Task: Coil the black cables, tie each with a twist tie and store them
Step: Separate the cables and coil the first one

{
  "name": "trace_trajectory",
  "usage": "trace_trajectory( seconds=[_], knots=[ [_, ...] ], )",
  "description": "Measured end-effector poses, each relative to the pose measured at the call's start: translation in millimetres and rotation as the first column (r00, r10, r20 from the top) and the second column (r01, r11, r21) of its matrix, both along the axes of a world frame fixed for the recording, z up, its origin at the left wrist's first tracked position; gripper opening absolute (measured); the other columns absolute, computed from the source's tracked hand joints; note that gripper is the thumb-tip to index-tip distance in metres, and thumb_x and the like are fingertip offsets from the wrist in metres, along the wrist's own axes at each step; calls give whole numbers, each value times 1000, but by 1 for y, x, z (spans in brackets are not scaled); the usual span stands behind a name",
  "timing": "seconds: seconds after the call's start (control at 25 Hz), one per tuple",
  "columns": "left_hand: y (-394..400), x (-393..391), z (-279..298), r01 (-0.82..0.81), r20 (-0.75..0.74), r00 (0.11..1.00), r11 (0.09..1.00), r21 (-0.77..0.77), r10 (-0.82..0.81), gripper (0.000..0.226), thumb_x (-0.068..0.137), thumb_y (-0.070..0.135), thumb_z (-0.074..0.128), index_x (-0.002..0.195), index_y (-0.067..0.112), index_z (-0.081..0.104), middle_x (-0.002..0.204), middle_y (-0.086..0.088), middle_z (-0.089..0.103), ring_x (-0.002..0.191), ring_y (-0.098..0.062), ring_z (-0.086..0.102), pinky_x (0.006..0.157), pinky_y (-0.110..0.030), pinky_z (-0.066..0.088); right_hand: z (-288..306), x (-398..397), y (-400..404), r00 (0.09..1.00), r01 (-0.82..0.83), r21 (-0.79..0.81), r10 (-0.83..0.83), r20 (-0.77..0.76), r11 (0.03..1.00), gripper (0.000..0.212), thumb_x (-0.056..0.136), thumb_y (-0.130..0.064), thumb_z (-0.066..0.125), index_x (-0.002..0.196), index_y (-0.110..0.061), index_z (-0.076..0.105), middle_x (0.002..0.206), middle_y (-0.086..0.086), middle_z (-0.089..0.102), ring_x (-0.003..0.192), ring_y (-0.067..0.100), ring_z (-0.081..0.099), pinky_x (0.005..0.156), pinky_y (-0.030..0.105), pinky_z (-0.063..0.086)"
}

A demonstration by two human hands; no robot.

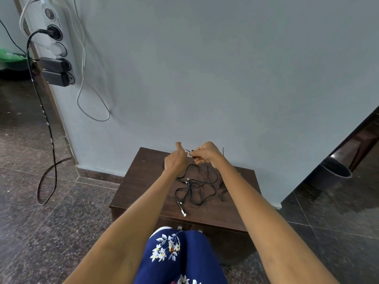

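A tangle of black cables (196,187) with metal plugs lies loose on a small dark wooden cabinet (143,181) against the wall. Both my hands are raised over its far edge. My right hand (206,152) pinches one black cable end between its fingertips. My left hand (176,158) is closed on the same cable beside it, thumb pointing up; a short loop of cable shows between the two hands. I cannot make out a twist tie.
A power strip (54,44) with plugged adapters hangs on the wall at the left, with black and white cords trailing to the floor. A dark bucket (332,173) stands on the floor at the right. My knees in floral fabric press against the cabinet front.
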State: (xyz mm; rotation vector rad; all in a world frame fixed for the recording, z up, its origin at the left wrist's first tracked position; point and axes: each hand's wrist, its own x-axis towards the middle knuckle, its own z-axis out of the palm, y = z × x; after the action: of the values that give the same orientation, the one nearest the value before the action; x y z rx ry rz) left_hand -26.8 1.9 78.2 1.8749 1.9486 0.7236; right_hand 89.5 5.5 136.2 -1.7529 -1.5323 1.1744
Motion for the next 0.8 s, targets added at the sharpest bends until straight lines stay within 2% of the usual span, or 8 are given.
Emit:
trace_trajectory(
  seconds=[0.16, 0.32, 0.4, 0.48, 0.56, 0.64, 0.72, 0.8],
  knots=[
    [-1, 3, 13, -35, 324, 944, 995, -96, 64, 28, 96, 26, 34, 118, 10, 42, 96, -7, 63, 81, -26, 54, 70, -34, 36, -23, -5, -4, 986, 149, 267, -165, 36, 952, 19, 84, -17, 69, 80, 2, 71, 79, 16, 72, 59, 21, 65, 70, 37, 61],
    [5, -4, 25, 124, 689, 713, 945, -304, 128, 30, 92, 36, 53, 90, 9, 66, 62, -3, 43, 51, -15, 33, 49, -24, 25, -29, -3, -4, 988, 138, 352, -153, 16, 926, 15, 85, -19, 68, 82, -5, 73, 82, 16, 74, 70, 26, 72, 72, 37, 60],
    [4, -5, 30, 118, 727, 646, 912, -393, 230, 25, 89, 32, 60, 91, 7, 66, 66, -1, 41, 49, -11, 26, 44, -22, 22, -29, 1, -2, 991, 135, 337, -134, -28, 932, 16, 83, -15, 70, 91, -1, 73, 84, 16, 73, 66, 21, 69, 71, 30, 60],
    [5, -3, 31, 114, 779, 567, 912, -395, 267, 26, 91, 25, 60, 101, 2, 66, 80, -4, 52, 55, -12, 40, 46, -24, 34, -32, 3, -3, 975, 184, 258, -142, -174, 949, 22, 82, -13, 72, 99, 2, 71, 83, 13, 72, 63, 12, 66, 65, 19, 58],
    [7, 0, 31, 76, 814, 511, 929, -363, 277, 31, 93, 19, 57, 113, -3, 65, 114, -13, 62, 94, -22, 60, 79, -35, 51, -34, 4, -5, 932, 228, 175, -162, -325, 958, 27, 83, -11, 71, 106, 3, 68, 81, 8, 70, 66, 10, 66, 66, 17, 58],
    [8, 1, 28, 56, 812, 509, 930, -362, 285, 31, 93, 21, 56, 114, -1, 66, 134, -18, 53, 112, -28, 56, 94, -38, 47, -37, 7, -6, 914, 229, 154, -158, -373, 961, 28, 83, -10, 71, 108, 2, 67, 79, 6, 70, 67, 10, 67, 70, 19, 59],
    [9, 0, 26, 84, 796, 524, 912, -402, 303, 37, 90, 26, 61, 117, 0, 63, 127, -18, 58, 104, -26, 61, 87, -35, 51, -40, 9, -6, 918, 241, 178, -164, -362, 954, 26, 83, -9, 70, 106, 2, 68, 77, 4, 69, 64, 9, 67, 66, 17, 58],
    [9, 0, 24, 147, 778, 541, 876, -460, 318, 39, 86, 29, 67, 113, 2, 61, 87, -7, 61, 65, -14, 56, 59, -24, 47, -41, 10, -6, 925, 263, 213, -183, -334, 941, 24, 83, -7, 70, 105, 3, 68, 78, 7, 70, 62, 8, 66, 59, 14, 56]
  ],
)
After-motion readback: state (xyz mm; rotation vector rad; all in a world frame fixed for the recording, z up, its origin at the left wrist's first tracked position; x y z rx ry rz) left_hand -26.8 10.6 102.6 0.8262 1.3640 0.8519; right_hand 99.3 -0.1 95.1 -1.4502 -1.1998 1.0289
